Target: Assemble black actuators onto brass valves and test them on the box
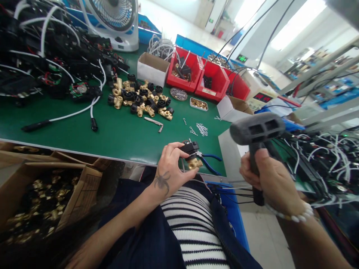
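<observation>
My left hand (175,162) grips a brass valve fitting with a black top (193,163) at the front edge of the green bench. Thumb and fingers close around it from the left. Raised on the right, my right hand (265,175) is wrapped round the handle of a grey mallet (256,129), its head held above the bench. Blue-handled pliers (211,162) lie just right of the fitting. Beyond my left hand are a small metal L-shaped tool (154,122) and a little heap of wire clips (202,129).
Several brass fittings with black caps (140,95) are piled on the bench (120,138). Red bins (185,69) and a white carton (153,69) stand behind. A fan (114,22) and cabled black assemblies fill the back left. A cardboard box of fittings (78,194) sits below left.
</observation>
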Motion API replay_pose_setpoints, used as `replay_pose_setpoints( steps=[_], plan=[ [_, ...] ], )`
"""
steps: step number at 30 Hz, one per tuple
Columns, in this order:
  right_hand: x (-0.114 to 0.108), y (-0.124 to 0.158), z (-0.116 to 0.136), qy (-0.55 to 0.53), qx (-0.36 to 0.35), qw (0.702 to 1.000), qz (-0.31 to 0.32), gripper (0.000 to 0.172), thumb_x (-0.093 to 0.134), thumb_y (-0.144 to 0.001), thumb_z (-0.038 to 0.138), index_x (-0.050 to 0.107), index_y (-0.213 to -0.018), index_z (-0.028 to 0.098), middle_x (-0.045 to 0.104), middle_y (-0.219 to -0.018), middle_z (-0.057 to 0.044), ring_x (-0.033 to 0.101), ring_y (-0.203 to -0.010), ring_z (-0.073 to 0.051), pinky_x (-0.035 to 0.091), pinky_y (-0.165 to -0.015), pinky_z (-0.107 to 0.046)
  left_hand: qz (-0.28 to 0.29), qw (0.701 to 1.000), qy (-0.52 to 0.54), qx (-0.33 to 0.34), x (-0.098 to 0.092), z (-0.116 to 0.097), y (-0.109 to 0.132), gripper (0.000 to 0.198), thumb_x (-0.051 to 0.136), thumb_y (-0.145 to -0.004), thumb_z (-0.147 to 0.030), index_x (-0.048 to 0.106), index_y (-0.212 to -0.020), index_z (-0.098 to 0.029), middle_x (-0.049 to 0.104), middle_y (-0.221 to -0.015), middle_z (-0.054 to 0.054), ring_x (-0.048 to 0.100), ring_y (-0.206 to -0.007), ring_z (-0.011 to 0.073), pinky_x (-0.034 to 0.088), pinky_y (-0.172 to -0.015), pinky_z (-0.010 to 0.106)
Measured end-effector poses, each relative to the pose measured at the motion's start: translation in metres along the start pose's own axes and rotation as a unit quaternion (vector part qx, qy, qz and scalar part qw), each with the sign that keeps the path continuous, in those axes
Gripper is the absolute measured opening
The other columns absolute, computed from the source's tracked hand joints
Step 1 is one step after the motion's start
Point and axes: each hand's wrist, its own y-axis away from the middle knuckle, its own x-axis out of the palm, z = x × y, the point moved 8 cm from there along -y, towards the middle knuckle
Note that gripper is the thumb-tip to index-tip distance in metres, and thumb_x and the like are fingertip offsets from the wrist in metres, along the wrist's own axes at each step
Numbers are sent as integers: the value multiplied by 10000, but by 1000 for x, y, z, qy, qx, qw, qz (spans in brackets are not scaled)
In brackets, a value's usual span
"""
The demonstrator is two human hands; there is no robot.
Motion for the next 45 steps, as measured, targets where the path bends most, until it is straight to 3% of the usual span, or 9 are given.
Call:
replay_pose_setpoints(
  steps=[6,12,17,22,27,32,37,42,45],
  plan=[
    [22,0,-5,121,-9,989,84,603,460,-814,764,436,-544,226,397,-485,21,337,-446,-114,234,-403,-262,-5,1000,-3,4,0,0,-1,335,804,-662,-194,553,-883,-172,588,-1128,127,576,-1092,278,500,-925,482],
    [9,-2,-1,16,-5,1000,12,596,339,-856,771,422,-595,242,294,-442,59,268,-382,-105,192,-364,-263,-4,1000,-6,4,0,0,0,352,811,-650,-200,549,-884,-191,584,-1131,109,574,-1092,276,501,-927,490],
    [27,-2,-10,83,21,991,100,590,469,-816,756,430,-558,227,372,-465,45,322,-406,-96,230,-375,-252,-7,1000,-12,4,0,-1,-1,350,806,-650,-200,543,-880,-186,588,-1123,118,578,-1085,281,501,-927,492],
    [10,-5,-3,1,-8,1000,15,581,347,-878,740,413,-586,241,280,-423,72,254,-366,-95,199,-369,-260,-8,1000,-11,2,1,1,0,354,811,-647,-203,541,-876,-194,587,-1135,110,578,-1082,278,501,-927,494],
    [27,-6,-8,90,8,991,98,590,509,-796,749,433,-538,224,382,-458,41,324,-410,-96,225,-379,-248,-11,1000,-13,7,0,1,0,358,812,-643,-199,536,-870,-184,591,-1117,119,578,-1086,283,498,-931,493],
    [7,-7,2,14,-9,1000,24,588,315,-882,747,405,-597,241,288,-426,73,256,-364,-90,195,-360,-247,-13,1000,-11,7,0,1,0,359,815,-644,-208,542,-876,-187,591,-1127,116,583,-1078,276,504,-920,489],
    [37,-4,-10,93,17,986,140,592,507,-807,738,441,-539,215,402,-466,40,333,-406,-88,235,-366,-231,-18,1000,-12,12,0,1,0,334,796,-652,-185,541,-869,-193,595,-1114,112,580,-1088,282,499,-934,496],
    [12,-9,-5,17,7,998,54,593,398,-853,752,414,-578,228,313,-440,67,273,-377,-79,199,-343,-229,-16,1000,-2,-11,-1,5,-2,372,822,-638,-210,536,-876,-195,586,-1132,116,578,-1095,286,508,-931,508],
    [17,-10,-1,42,-18,996,78,520,530,-818,709,549,-692,206,365,-469,67,312,-395,-88,250,-357,-228,-7,1000,13,-26,-2,5,-1,361,808,-663,-212,549,-915,-191,585,-1150,114,584,-1114,278,524,-929,486]
  ],
)
